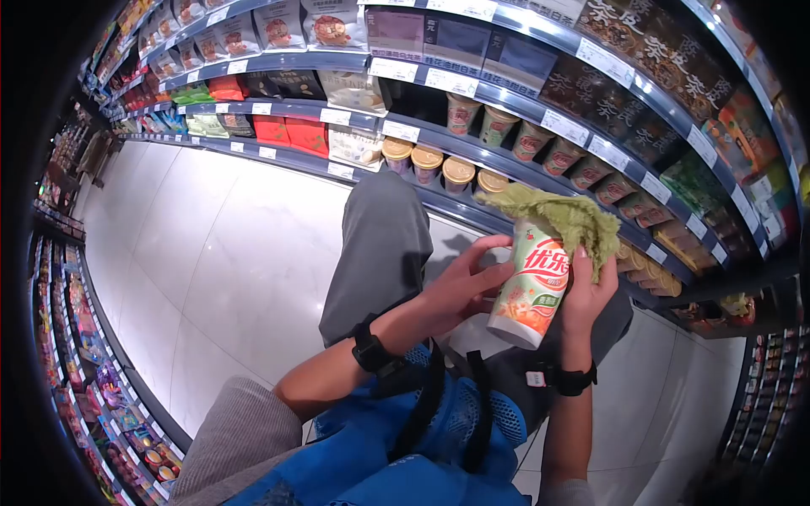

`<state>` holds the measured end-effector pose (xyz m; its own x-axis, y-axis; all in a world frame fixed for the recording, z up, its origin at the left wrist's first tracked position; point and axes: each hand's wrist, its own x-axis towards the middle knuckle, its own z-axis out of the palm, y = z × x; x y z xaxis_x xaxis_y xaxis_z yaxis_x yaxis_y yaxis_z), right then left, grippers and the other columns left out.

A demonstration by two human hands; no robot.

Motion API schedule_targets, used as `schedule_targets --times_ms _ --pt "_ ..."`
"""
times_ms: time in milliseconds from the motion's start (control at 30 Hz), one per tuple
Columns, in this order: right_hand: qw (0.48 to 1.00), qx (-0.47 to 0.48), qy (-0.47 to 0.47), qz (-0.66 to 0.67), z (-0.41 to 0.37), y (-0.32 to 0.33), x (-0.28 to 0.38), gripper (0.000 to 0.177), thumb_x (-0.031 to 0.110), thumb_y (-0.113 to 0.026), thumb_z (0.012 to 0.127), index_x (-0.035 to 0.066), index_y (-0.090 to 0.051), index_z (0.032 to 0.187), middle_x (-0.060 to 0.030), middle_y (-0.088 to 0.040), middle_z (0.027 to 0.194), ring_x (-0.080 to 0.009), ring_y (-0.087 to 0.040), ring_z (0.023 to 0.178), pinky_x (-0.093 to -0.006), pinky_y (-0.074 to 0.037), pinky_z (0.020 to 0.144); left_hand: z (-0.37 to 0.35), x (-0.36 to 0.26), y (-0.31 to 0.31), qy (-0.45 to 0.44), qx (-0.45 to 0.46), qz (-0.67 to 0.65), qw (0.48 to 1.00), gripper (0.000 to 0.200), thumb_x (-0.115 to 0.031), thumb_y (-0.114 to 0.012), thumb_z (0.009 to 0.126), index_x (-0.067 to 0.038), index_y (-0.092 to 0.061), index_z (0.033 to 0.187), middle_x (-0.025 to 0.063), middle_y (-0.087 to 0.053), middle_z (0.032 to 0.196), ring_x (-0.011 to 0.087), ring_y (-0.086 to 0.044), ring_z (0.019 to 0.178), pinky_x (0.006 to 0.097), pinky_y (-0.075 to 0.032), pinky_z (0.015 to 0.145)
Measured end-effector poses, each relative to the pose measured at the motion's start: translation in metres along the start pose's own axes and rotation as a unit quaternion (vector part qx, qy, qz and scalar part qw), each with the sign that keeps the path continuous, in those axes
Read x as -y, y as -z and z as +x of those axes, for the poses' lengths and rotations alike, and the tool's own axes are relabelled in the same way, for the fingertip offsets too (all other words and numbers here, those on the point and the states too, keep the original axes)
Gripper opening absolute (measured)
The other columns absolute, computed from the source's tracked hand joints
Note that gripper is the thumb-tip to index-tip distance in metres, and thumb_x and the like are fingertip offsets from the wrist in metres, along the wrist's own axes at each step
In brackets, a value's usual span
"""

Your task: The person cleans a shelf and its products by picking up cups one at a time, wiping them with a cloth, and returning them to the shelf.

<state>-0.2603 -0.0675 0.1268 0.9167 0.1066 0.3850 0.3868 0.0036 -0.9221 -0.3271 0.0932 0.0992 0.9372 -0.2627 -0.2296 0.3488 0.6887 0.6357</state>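
Note:
A white and green milk tea cup (530,291) with red lettering is held tilted above my knees. My left hand (468,287) grips its left side, fingers and thumb curled against the wall. On the cup's other side, my right hand (588,291) has its fingers closed on a fuzzy green cloth (553,215) and pressed near the cup's wall. The cloth drapes over the top of the cup, hiding its lid, and hangs down by my right fingers.
Similar cups (531,141) line a shelf in front, with gold-lidded tubs (427,163) on the shelf below. Bagged goods (283,131) stand farther left. White floor tiles (228,244) stretch left towards another stocked shelf (110,388).

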Motion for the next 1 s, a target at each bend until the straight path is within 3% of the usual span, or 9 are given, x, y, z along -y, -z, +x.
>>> schedule_targets --times_ms 300,333,433,500,567,667,767,833,1000 --pt "0.959 0.224 0.122 -0.119 -0.022 0.003 0.027 0.032 0.011 -0.053 0.078 -0.003 -0.06 0.107 -0.0184 -0.052 0.127 -0.0404 -0.036 0.128 -0.05 -0.021 0.107 0.017 0.024 -0.01 0.03 0.003 -0.13 0.991 0.045 -0.038 -0.04 0.096 -0.008 -0.04 0.129 0.0071 -0.053 0.118 0.0166 -0.058 0.101 0.032 -0.05 0.084" --pt "0.899 0.281 0.265 -0.206 -0.026 0.004 0.016 0.03 0.013 -0.06 0.073 0.005 -0.064 0.101 -0.0139 -0.056 0.123 -0.0385 -0.04 0.126 -0.0544 -0.021 0.106 0.016 0.03 0.009 0.015 0.137 -0.198 0.971 0.045 -0.036 -0.037 0.097 -0.008 -0.036 0.132 0.0078 -0.047 0.125 0.0184 -0.054 0.107 0.0344 -0.048 0.088" --pt "0.863 0.368 0.232 -0.256 -0.051 0.007 0.028 0.028 0.015 -0.065 0.067 0.011 -0.067 0.094 -0.0101 -0.059 0.119 -0.035 -0.043 0.124 -0.0572 -0.022 0.105 0.005 0.049 0.054 -0.018 0.387 -0.327 0.862 0.047 -0.031 -0.033 0.098 -0.01 -0.028 0.139 0.0091 -0.035 0.14 0.0221 -0.045 0.12 0.0391 -0.043 0.096" --pt "0.861 0.367 0.246 -0.251 -0.05 0.01 0.024 0.028 0.015 -0.066 0.065 0.009 -0.067 0.092 -0.0094 -0.057 0.121 -0.0329 -0.044 0.123 -0.0584 -0.021 0.105 -0.005 0.059 0.068 -0.05 0.237 -0.031 0.97 0.046 -0.031 -0.033 0.098 -0.011 -0.028 0.139 0.0105 -0.037 0.138 0.0214 -0.043 0.122 0.0382 -0.043 0.098" --pt "0.873 0.303 0.253 -0.288 -0.039 0.011 0.019 0.027 0.013 -0.065 0.065 0.005 -0.066 0.091 -0.0116 -0.055 0.124 -0.0355 -0.043 0.124 -0.0575 -0.019 0.106 0.026 0.074 0.055 -0.059 0.349 -0.263 0.897 0.045 -0.031 -0.035 0.098 -0.012 -0.029 0.138 0.0088 -0.042 0.133 0.0196 -0.048 0.117 0.0361 -0.045 0.094" --pt "0.883 0.25 0.256 -0.305 -0.017 0.006 0.02 0.03 0.01 -0.062 0.067 -0.001 -0.065 0.095 -0.0145 -0.051 0.128 -0.04 -0.037 0.127 -0.0574 -0.016 0.106 0.016 0.03 -0.005 0.018 -0.06 0.05 0.997 0.045 -0.037 -0.044 0.095 -0.013 -0.037 0.133 0.004 -0.052 0.125 0.0144 -0.057 0.105 0.0316 -0.049 0.085" --pt "0.906 0.184 0.24 -0.298 -0.007 -0.002 0.026 0.034 0.009 -0.057 0.075 -0.007 -0.06 0.105 -0.0175 -0.047 0.131 -0.0366 -0.036 0.128 -0.0492 -0.021 0.106 0.015 0.023 -0.003 0.017 -0.052 -0.001 0.999 0.042 -0.035 -0.05 0.092 -0.009 -0.044 0.125 0.0043 -0.055 0.116 0.0132 -0.058 0.099 0.0293 -0.05 0.08" --pt "0.99 0.143 -0.001 -0.015 -0.012 -0.006 0.01 0.038 0.014 -0.042 0.09 -0.004 -0.046 0.124 -0.0156 -0.044 0.133 -0.027 -0.044 0.121 -0.0376 -0.031 0.103 0.009 0.015 -0.007 -0.012 -0.064 -0.031 0.997 0.044 -0.039 -0.049 0.092 -0.007 -0.047 0.123 0.0062 -0.058 0.112 0.014 -0.06 0.097 0.0293 -0.049 0.081" --pt "0.95 0.053 -0.233 0.202 -0.049 -0.024 -0.024 0.04 0.021 -0.036 0.098 -0.001 -0.035 0.131 -0.0113 -0.049 0.123 -0.0183 -0.049 0.113 -0.033 -0.039 0.096 0.016 0.007 -0.001 -0.089 -0.007 -0.116 0.989 0.049 -0.043 -0.047 0.091 -0.003 -0.047 0.12 0.0076 -0.06 0.106 0.0161 -0.061 0.093 0.0295 -0.049 0.082"
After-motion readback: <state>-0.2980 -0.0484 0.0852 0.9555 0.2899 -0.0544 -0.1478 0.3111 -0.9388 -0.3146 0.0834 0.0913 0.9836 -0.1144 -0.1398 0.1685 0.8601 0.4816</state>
